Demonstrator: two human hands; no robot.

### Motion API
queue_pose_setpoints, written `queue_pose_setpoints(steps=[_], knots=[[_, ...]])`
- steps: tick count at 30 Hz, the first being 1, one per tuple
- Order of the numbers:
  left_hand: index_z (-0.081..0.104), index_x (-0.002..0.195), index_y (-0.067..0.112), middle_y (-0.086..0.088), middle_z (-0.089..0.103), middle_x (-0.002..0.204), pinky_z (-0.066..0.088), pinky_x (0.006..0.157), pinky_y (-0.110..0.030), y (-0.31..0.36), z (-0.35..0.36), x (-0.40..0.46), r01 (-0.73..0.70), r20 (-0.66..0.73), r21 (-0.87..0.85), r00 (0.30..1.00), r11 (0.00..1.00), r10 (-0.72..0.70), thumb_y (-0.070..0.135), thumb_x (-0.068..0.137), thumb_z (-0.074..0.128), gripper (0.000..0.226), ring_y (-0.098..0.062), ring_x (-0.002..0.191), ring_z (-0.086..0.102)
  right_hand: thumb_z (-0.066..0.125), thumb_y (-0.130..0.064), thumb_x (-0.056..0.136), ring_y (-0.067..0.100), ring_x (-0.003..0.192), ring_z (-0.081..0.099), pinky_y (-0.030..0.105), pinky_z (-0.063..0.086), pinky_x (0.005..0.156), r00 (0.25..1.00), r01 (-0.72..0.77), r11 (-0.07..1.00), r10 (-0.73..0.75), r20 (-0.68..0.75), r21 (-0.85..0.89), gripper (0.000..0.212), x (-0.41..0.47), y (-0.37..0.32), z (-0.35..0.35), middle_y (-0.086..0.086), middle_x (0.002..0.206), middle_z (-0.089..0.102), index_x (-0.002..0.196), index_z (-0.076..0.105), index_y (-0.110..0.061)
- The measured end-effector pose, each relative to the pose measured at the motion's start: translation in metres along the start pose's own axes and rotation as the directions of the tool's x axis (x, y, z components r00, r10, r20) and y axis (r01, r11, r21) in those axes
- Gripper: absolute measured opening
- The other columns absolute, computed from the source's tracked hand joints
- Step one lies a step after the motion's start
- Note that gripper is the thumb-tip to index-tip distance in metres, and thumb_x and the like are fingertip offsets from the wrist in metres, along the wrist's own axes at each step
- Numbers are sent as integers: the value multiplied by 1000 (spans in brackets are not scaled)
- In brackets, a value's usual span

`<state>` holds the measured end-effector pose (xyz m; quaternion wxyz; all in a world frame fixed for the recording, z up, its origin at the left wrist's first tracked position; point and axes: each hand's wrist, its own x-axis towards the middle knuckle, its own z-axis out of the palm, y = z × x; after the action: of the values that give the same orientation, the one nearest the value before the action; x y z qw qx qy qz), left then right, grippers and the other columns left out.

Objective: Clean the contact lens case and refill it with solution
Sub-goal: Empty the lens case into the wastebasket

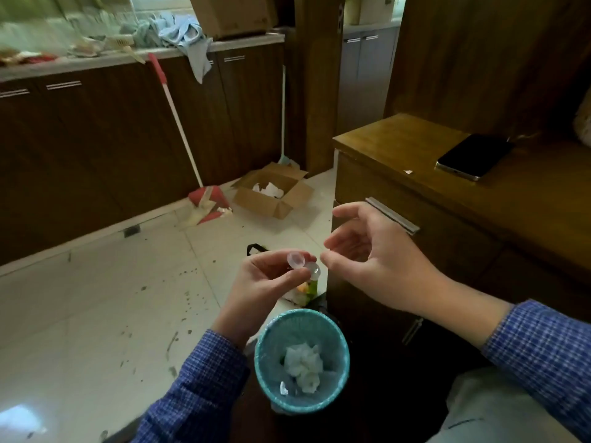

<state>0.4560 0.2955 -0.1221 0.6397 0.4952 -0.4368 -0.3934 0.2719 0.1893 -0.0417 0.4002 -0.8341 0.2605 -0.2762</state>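
Below, crumpled tissue in bin.

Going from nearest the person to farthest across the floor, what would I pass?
Teal wastebasket → left hand holding the clear contact lens case → open cardboard box → red-handled broom leaning on the cabinets.

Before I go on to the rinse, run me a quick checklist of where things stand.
1. Lens case held: ok, pinched in the left hand.
2. Right hand free: ok, open and empty beside the case.
3. Caps off: cannot tell, the clear plastic is too small to read.
4. Bin placed to catch drips: ok, just below the hands, crumpled tissue inside.
5. Solution bottle in view: not ok, none visible.
6. Phone out of the way: ok, up on the wooden cabinet.
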Motion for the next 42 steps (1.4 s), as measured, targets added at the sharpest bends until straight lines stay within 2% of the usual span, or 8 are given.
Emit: queue_pose_setpoints(steps=[4, 8, 11, 19, 23, 34, 39, 42], knots=[[82, 99, 20, 1, 80, 92, 63, 77, -33, -12, -25, 9, -52, 115, 500, 993, 864, -6, 34, 81, 84, 23, -18, 84, 75, 77, -32, 89, -5, 92, 66, 10, 54, 77, 999, -34, 998, 34, 5, -59, 57, 4, 19, -5, -12, 94, 72, 138, 49, -23], [79, 90, 16, 6, 74, 84, 59, 73, -29, -37, -27, 32, -100, 186, 899, 969, 425, -165, 21, 86, 82, 7, -6, 73, 66, 75, -28, 91, -5, 88, 66, 7, 51, 72, 998, -55, 994, 57, 20, -99, 50, 3, 38, -5, -11, 89, 72, 135, 52, -22], [76, 107, 13, -2, 76, 106, 61, 85, -30, -53, -19, 45, -175, 221, 973, 898, 151, -380, 20, 88, 79, 21, -14, 92, 70, 75, -30, 92, -6, 87, 65, 9, 53, 72, 994, -71, 989, 81, 69, -132, 48, 1, 48, -3, -10, 88, 71, 134, 52, -23], [73, 109, 6, -9, 73, 103, 53, 69, -28, -41, 8, 66, -219, 174, 974, 876, -50, -450, 17, 88, 78, 24, -21, 83, 65, 74, -28, 93, -9, 86, 65, 5, 50, 67, 987, -52, 983, 78, 142, -178, 45, 3, 61, -3, -11, 88, 71, 133, 55, -21], [73, 109, 8, -8, 73, 98, 55, 67, -29, -39, 10, 76, -201, 166, 978, 913, -56, -373, 19, 85, 82, 28, -21, 78, 65, 74, -27, 94, -10, 83, 65, 5, 49, 64, 987, -52, 982, 78, 138, -182, 43, 4, 63, -5, -10, 88, 71, 132, 55, -21], [73, 104, 1, -5, 63, 83, 44, 59, -25, -71, 12, 76, -157, 87, 984, 839, -86, -537, 15, 86, 79, 24, -21, 75, 60, 73, -26, 93, -6, 84, 65, 8, 52, 68, 988, -27, 977, 59, 144, -213, 39, -2, 56, -26, -10, 87, 71, 127, 57, -22], [78, 107, 8, -4, 75, 91, 58, 67, -28, -55, 28, 87, -197, 188, 980, 852, 33, -488, 22, 84, 82, 27, -20, 78, 68, 72, -28, 94, -4, 84, 66, 15, 57, 70, 990, -46, 969, 76, 118, -242, 38, -11, 55, -47, -11, 90, 71, 129, 57, -25], [80, 105, 14, 0, 80, 98, 59, 72, -23, -28, 42, 96, -210, 292, 949, 865, 233, -408, 25, 83, 84, 25, -13, 78, 72, 71, -27, 94, 1, 83, 68, 17, 57, 72, 993, -61, 966, 85, 83, -250, 37, -18, 48, -69, -11, 92, 71, 129, 57, -25]])
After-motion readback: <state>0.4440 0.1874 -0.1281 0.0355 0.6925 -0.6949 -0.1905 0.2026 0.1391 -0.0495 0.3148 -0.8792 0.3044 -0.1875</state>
